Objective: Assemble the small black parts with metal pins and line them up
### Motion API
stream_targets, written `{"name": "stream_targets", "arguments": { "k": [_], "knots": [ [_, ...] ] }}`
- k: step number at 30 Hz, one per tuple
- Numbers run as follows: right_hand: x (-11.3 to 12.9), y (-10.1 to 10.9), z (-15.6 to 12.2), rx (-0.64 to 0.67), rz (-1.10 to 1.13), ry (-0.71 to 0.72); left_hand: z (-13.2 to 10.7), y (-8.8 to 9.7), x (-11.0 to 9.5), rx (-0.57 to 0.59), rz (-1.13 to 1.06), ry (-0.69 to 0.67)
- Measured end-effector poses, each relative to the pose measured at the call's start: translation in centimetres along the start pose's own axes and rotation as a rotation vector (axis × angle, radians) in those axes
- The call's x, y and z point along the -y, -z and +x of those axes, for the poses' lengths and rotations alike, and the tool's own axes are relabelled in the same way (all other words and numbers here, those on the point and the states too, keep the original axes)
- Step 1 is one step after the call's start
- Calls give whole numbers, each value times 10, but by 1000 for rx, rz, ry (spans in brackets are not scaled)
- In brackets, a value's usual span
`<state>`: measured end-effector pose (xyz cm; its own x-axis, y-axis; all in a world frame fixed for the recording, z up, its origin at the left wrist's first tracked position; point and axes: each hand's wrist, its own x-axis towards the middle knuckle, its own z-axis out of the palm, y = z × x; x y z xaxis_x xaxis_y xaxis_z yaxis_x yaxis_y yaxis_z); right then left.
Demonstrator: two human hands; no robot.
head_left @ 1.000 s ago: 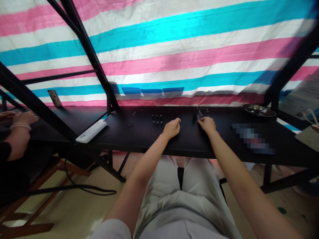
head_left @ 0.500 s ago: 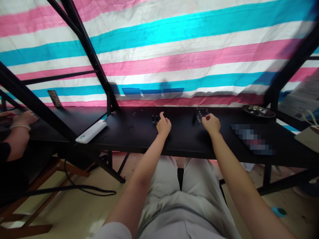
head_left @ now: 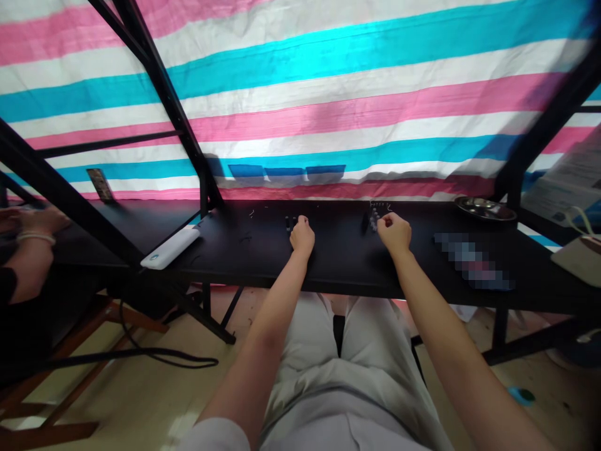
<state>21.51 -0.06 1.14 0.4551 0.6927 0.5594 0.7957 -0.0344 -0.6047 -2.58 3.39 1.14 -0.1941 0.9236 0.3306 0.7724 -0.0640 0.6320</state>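
Note:
Over the black table, my left hand (head_left: 303, 235) is closed, its fingers curled beside two small dark cylinders (head_left: 288, 223) that stand close together. Whatever its fingertips hold, if anything, is too small to see. My right hand (head_left: 394, 233) is closed in a pinch at the edge of a cluster of small grey round pieces (head_left: 374, 219). What lies between its fingertips is hidden. Just left of that cluster is a small dark piece (head_left: 365, 222). Behind it several tiny pale bits (head_left: 379, 203) lie in a row.
A white power strip (head_left: 171, 248) lies at the table's left end. On the right are a shiny metal dish (head_left: 486, 209) and a blurred-out flat object (head_left: 473, 262). Black frame posts (head_left: 206, 181) rise at both sides. At far left, another person's hand (head_left: 44, 220) rests over the neighbouring table.
My left hand has shifted slightly left, and its raised thumb has folded in to the fingers. My right hand stays beside the grey pieces, nearly unmoved.

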Motion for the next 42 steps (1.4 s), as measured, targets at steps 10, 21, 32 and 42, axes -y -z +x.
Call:
{"name": "stream_targets", "arguments": {
  "k": [10,21,32,42],
  "knots": [
    [20,-16,-22,90,45,494,-7,-14,-3,189,-352,-470],
    [32,-32,-32,383,-198,784,-7,-26,-4,487,-647,-529],
    [29,-32,-29,390,-181,742,-4,-31,-2,482,-689,-514],
    [27,-31,-30,343,-136,759,-3,-32,0,426,-629,-508]
  ]
}}
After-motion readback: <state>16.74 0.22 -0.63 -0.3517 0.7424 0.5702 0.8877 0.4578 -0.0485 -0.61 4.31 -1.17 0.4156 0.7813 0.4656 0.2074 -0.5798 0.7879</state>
